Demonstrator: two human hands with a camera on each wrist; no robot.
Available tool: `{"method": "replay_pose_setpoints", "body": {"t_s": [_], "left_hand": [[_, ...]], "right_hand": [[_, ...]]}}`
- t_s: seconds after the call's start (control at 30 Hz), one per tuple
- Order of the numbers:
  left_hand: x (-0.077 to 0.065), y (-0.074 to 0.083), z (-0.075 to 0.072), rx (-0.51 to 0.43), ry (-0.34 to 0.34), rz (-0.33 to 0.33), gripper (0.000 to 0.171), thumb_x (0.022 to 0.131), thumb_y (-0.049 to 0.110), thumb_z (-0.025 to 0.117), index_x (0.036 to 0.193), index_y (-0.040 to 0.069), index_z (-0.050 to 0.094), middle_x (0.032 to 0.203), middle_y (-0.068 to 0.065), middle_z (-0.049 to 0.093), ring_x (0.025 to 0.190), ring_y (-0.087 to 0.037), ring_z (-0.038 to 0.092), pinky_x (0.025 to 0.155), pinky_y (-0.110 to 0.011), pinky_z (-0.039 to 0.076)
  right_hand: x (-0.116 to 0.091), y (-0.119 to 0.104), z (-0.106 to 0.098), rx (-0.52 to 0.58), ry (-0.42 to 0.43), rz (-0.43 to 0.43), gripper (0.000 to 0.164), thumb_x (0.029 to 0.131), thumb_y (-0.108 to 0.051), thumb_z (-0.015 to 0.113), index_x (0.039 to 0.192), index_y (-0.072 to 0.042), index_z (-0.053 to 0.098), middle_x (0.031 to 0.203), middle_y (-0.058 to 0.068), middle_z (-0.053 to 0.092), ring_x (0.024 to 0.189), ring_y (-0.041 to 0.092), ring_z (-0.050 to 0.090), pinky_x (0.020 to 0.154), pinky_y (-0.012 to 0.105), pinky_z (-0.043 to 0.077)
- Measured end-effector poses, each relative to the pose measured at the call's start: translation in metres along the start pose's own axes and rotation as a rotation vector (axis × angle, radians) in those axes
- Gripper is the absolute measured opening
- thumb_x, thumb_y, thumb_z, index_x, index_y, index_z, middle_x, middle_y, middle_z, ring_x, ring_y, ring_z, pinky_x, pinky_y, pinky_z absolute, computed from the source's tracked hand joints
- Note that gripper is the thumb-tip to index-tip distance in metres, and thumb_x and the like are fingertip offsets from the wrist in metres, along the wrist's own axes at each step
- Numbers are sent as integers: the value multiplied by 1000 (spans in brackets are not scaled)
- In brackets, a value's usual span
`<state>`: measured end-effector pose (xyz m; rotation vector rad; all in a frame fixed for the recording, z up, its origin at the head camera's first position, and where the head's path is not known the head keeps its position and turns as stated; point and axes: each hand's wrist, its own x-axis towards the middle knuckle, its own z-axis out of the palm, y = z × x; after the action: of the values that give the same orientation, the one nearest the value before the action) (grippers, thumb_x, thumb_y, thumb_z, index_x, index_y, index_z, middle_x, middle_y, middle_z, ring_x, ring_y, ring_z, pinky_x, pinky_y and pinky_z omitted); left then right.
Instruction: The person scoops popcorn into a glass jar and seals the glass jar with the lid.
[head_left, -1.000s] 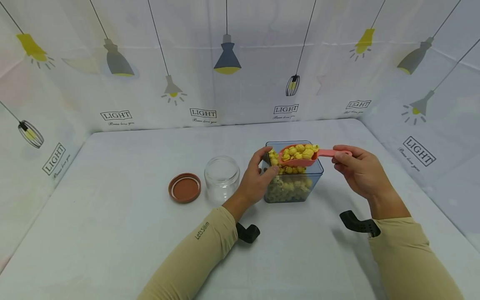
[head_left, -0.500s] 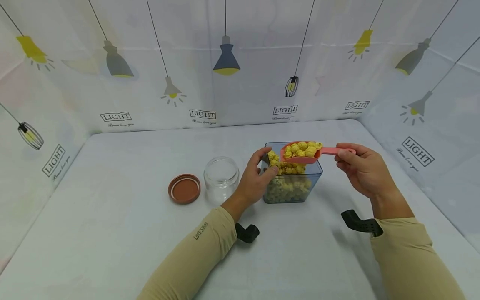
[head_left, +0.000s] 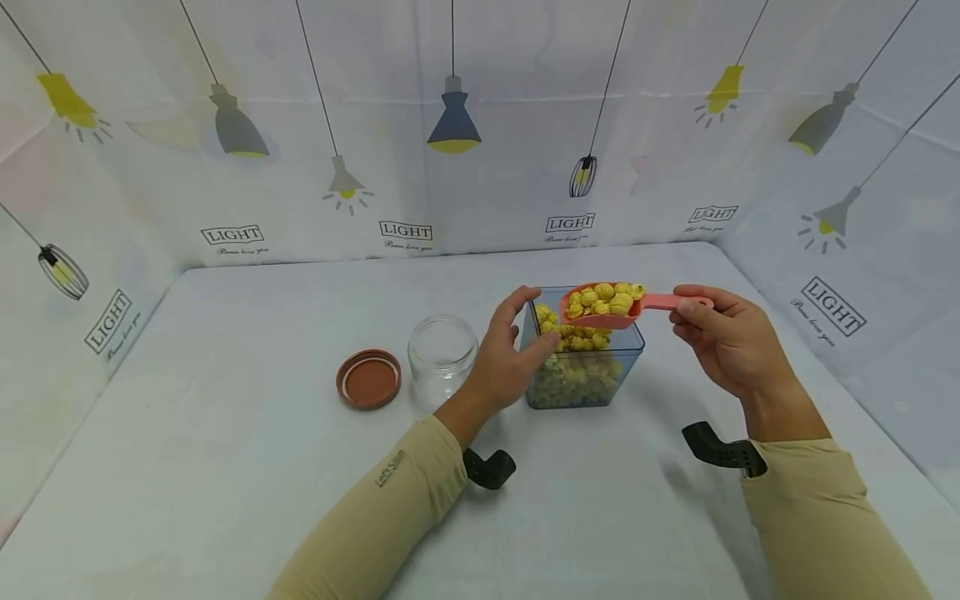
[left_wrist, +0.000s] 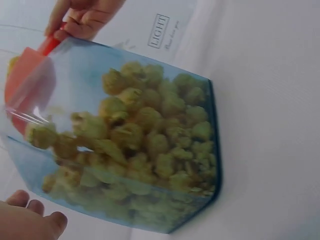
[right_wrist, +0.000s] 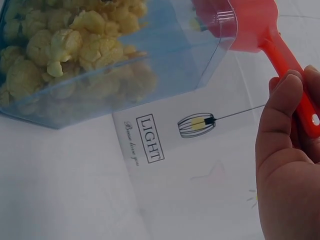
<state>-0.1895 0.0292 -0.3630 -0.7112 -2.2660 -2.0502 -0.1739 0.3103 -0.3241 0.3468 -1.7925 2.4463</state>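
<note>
In the head view, a clear bluish plastic bin (head_left: 581, 379) with yellow popcorn stands on the table. My right hand (head_left: 731, 337) pinches the handle of a pink-red scoop (head_left: 675, 302) between thumb and fingers. The scoop is heaped with popcorn (head_left: 603, 300) and held level over the bin's opening. My left hand (head_left: 506, 358) is at the bin's left side, fingers spread, with fingertips close to the rim. In the left wrist view, the fingers (left_wrist: 57, 220) show a small gap from the bin's wall (left_wrist: 50, 200).
Left of the bin stands a clear glass jar (head_left: 442, 354) with its mouth uncovered, partly behind my left forearm. A brown round lid (head_left: 369, 379) lies left of the jar. A lamp-printed cloth (head_left: 480, 200) hangs behind the white table (head_left: 225, 433).
The scoop full of popcorn has risen a little and shifted slightly right with my right hand. My left hand has eased slightly left, away from the bin's wall.
</note>
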Motion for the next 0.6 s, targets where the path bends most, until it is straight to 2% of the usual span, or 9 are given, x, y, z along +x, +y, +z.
{"method": "replay_pose_setpoints", "body": {"t_s": [0.17,0.33,0.6], "left_hand": [[-3,12,-8,-3,-3,32,65,96,26,60,153,10,34,162,-4,25,147,-17,23,119,-40,23],[-7,20,-20,60,-14,87,69,94,25,63,153,7,32,161,-6,26,146,-15,25,118,-38,25],[-11,30,-54,195,-2,176,72,92,20,69,152,4,33,160,-9,27,145,-18,29,117,-40,28]], "right_hand": [[1,-2,7,29,-12,7,19,98,4,59,110,1,73,103,8,63,85,15,67,82,21,55],[2,-2,14,28,-23,-5,19,98,4,59,110,0,73,102,8,63,85,15,67,82,21,56],[3,0,25,-17,-53,-28,21,99,5,56,109,-2,74,101,8,63,84,14,67,81,21,55]]}}
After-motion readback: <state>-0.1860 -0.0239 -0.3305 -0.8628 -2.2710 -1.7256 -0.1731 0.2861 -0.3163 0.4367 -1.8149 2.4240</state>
